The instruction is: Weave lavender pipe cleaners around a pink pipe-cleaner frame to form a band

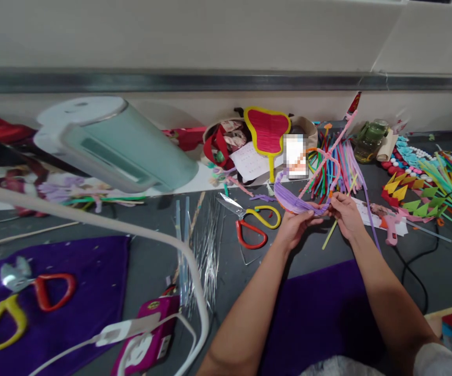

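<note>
A purple pipe-cleaner piece (293, 201) with an orange edge is held up over the grey table. My left hand (298, 225) has its fingers closed on the lower edge of this piece. At its right end my right hand (345, 211) pinches the piece, close to a small orange bit. Pink twisted stems (315, 180) rise from behind the purple part, and one long purple strand hangs down past my right hand. Left of my left hand lie scissors (245, 213) with one red and one yellow handle.
Bundled coloured pipe cleaners (320, 175), a green jar (370, 140) and a fabric basket (308, 127) stand behind. A pink glue gun (392, 230) lies right. Silver wires (208, 250), a magenta box (151, 324), a purple cloth (104, 261) and a pale green lamp-like object (143, 151) are left.
</note>
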The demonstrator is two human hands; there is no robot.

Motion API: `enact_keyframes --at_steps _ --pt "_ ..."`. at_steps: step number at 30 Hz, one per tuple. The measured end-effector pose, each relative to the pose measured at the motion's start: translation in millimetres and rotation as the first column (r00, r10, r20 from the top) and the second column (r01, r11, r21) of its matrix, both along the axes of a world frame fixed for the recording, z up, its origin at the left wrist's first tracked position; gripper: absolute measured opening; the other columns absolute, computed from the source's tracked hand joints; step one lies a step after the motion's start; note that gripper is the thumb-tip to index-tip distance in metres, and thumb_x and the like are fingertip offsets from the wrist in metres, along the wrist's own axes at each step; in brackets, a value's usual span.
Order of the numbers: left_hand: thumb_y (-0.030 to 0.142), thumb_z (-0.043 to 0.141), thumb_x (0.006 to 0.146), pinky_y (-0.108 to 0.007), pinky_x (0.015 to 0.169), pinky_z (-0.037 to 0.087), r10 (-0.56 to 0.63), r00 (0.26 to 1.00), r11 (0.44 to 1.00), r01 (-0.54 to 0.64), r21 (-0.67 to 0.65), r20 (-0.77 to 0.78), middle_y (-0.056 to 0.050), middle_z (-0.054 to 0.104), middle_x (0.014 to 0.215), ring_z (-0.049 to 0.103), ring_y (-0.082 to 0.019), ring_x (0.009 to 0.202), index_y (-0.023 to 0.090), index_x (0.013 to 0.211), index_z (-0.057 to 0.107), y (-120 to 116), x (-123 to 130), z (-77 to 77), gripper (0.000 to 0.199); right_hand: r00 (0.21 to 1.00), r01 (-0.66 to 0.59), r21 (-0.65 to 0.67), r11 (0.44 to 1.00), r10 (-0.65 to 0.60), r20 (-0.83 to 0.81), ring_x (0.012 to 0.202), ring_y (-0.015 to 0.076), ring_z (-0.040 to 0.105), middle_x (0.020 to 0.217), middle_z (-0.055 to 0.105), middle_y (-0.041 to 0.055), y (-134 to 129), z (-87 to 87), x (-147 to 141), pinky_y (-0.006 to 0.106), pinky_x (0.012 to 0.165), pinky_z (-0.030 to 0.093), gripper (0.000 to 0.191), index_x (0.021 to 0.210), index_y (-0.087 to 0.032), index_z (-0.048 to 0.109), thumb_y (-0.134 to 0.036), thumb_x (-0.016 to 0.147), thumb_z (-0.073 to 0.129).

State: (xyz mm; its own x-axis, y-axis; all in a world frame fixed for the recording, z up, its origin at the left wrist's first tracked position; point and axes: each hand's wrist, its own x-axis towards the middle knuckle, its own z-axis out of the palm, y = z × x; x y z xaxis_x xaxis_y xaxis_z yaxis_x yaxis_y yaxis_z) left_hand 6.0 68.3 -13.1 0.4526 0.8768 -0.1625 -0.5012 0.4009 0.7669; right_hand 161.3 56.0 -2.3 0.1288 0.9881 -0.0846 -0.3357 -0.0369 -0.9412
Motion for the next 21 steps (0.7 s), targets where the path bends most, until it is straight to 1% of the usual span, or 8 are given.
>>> enact_keyframes --at_steps 5,11,15,21 --pt "0.021 0.076 0.067 -0.032 0.075 0.058 -0.015 1.000 1.000 0.015 -0.018 0.007 -0.013 0.072 0.097 0.070 -0.027 0.090 0.010 0.091 0.067 0.8 -0.8 -2.3 0.028 0.998 -0.027 0.003 1.000 0.027 -0.060 0.052 0.0091 0.048 0.058 0.052 -0.0049 -0.2 -1.7 -1.2 0.022 0.052 0.045 0.034 0.070 -0.021 0.052 -0.046 0.066 0.074" --pt "0.024 0.076 0.068 -0.037 0.080 0.057 0.029 0.999 0.999 -0.028 0.020 -0.039 -0.015 0.072 0.100 0.068 -0.028 0.094 0.009 0.093 0.067 0.7 -0.2 -1.5 0.030 0.999 0.027 -0.007 1.000 -0.027 0.038 0.050 0.0084 0.050 0.059 0.055 -0.0039 0.3 1.5 -0.8 0.020 0.048 0.042 0.030 0.070 -0.020 0.058 -0.046 0.068 0.072" --pt "0.023 0.075 0.069 -0.037 0.079 0.057 0.028 0.999 0.999 -0.026 0.040 -0.045 -0.013 0.072 0.094 0.069 -0.027 0.091 0.009 0.092 0.068 0.4 -0.3 -1.2 0.027 0.995 0.066 0.019 0.998 -0.068 0.067 0.049 0.0078 0.049 0.058 0.056 -0.0042 0.8 2.5 -0.1 0.020 0.048 0.042 0.026 0.069 -0.019 0.060 -0.042 0.068 0.071" --pt "0.023 0.075 0.068 -0.036 0.078 0.057 0.018 0.999 1.000 -0.018 0.011 -0.051 -0.013 0.072 0.093 0.069 -0.027 0.090 0.010 0.091 0.068 1.0 -0.3 -1.4 0.028 0.990 0.097 0.047 0.994 -0.102 0.098 0.049 0.0078 0.049 0.058 0.056 -0.0043 1.1 0.5 -1.5 0.020 0.048 0.042 0.024 0.069 -0.019 0.061 -0.041 0.070 0.069"
